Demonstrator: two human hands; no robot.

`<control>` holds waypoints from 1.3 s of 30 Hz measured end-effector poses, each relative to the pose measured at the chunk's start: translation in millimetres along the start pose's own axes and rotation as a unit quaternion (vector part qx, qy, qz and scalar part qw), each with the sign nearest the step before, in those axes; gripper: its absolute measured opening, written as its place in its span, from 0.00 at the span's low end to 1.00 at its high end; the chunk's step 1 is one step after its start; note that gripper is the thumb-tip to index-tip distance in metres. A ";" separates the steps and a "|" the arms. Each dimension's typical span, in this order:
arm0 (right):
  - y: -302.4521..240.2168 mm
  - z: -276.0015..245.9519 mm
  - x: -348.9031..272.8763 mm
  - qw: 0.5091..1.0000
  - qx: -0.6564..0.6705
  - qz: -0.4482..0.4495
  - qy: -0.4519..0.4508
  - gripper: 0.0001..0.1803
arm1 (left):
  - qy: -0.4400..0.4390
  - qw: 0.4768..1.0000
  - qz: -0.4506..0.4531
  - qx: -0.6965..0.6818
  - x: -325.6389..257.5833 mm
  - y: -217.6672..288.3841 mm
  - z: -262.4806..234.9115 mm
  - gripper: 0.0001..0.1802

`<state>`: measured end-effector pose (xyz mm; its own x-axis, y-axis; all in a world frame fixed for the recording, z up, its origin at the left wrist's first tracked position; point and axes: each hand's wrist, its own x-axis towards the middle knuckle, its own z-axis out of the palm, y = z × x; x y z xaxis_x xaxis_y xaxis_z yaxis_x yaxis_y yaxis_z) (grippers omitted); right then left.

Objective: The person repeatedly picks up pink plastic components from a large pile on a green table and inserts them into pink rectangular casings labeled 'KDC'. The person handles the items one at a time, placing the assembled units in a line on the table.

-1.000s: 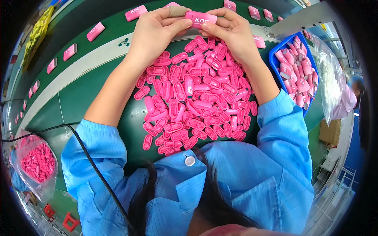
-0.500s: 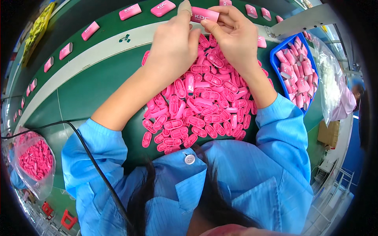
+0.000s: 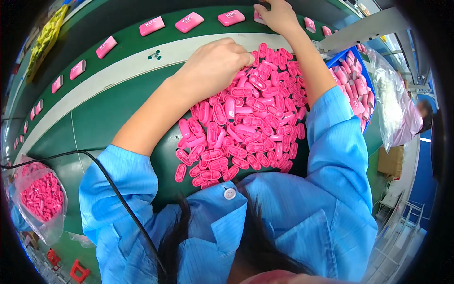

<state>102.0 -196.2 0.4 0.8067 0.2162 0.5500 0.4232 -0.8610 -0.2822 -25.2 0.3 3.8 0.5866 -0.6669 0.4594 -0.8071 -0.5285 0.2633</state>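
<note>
A heap of small pink oval plastic caps point(image 3: 241, 128) covers the green work surface in front of me. My left hand point(image 3: 220, 64) is curled at the heap's far edge. Its fingertips touch the caps there, and whether one is pinched is hidden. My right hand point(image 3: 279, 16) reaches farther out, over the green belt. Its thumb and fingers close on a pink flattened case point(image 3: 259, 18), which they partly cover. Some of those fingers are cut off by the picture's top edge. Just left of it, another pink case point(image 3: 231, 18) lies on the belt.
A row of pink cases point(image 3: 151, 26) curves along the green belt beyond a pale rail point(image 3: 113, 71). At the right stands a blue bin point(image 3: 373, 94) full of pink cases, beside a metal bracket point(image 3: 364, 31). A bag of pink parts point(image 3: 42, 194) and a black cable point(image 3: 109, 184) are at left.
The pink case that both hands held is out of them and appears to lie on the belt. My left hand has dropped back to the heap; my right hand has moved out to another case.
</note>
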 end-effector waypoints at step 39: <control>-44.0 -40.6 -76.6 0.796 0.564 0.152 -0.156 0.17 | 0.147 0.783 -0.313 -0.517 2.2 -6.8 -3.9 0.20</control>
<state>4.8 -193.6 2.6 0.9311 0.3329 0.1493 0.1484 0.0285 -0.9885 -18.6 4.5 6.3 0.9710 -0.2168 0.1004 -0.0792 0.1044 0.9914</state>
